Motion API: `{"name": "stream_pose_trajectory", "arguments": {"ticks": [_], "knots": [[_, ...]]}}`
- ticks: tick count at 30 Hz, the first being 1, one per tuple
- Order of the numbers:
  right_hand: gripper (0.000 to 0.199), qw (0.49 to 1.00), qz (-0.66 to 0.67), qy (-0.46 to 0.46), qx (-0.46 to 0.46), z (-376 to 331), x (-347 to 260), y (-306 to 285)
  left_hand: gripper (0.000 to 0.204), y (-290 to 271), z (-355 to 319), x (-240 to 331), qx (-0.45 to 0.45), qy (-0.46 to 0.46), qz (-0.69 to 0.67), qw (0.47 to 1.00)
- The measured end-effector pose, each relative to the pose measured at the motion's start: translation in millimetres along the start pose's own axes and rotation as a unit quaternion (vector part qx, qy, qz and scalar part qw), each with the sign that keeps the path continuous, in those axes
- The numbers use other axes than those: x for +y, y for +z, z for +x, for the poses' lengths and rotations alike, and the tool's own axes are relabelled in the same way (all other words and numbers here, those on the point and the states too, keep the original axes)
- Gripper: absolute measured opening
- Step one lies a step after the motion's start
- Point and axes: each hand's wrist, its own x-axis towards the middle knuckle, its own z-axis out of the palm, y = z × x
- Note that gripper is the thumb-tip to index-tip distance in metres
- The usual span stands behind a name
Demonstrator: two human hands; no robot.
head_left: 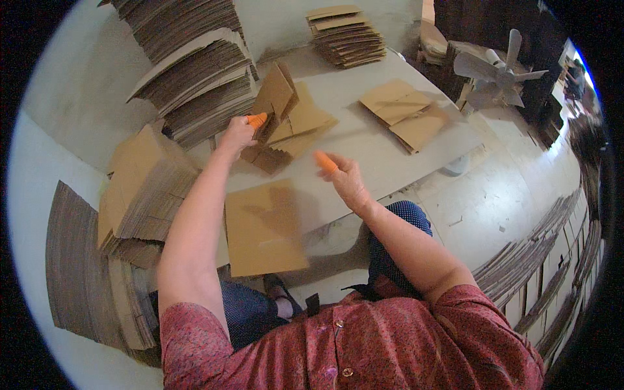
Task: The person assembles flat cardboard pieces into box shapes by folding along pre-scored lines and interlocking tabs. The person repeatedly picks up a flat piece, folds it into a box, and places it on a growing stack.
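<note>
1. Left hand [237, 133], an orange fingertip cover [257, 119] on one finger, is gripping a folded cardboard piece [276, 94] and holding it tilted above the middle of the white table [370, 149].
2. Right hand [344, 179], also wearing an orange fingertip cover [325, 161], is hanging loosely curled and grasping nothing, near the table's near edge.
3. A loose pile of cardboard pieces [296, 133] is lying under the lifted piece.
4. A flat cardboard sheet [263, 227] is overhanging the near edge.
5. Another cardboard pile [403, 110] is sitting toward the right edge, with bare tabletop between the piles.
6. Tall corrugated stacks [201, 78] are crowding the left and far edges.
7. A fan [497, 71] is standing beyond the right corner.
</note>
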Motion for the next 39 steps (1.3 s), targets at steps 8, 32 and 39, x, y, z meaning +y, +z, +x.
{"name": "stream_pose_trajectory", "arguments": {"ticks": [8, 32, 39], "knots": [[0.061, 0.981, 0.194, -0.013, -0.018, 2, 0, 12, 0.027, 34, -62, 19, 0.143, 0.405, 0.346, 0.834], [0.022, 0.987, -0.144, -0.077, 0.008, -50, -8, -30, 0.067, 42, -288, -110, 0.057, 0.114, 0.485, 0.865], [0.022, 0.987, -0.142, 0.065, -0.046, -39, -9, -39, 0.056, 15, -293, -122, 0.097, 0.194, 0.488, 0.846]]}}
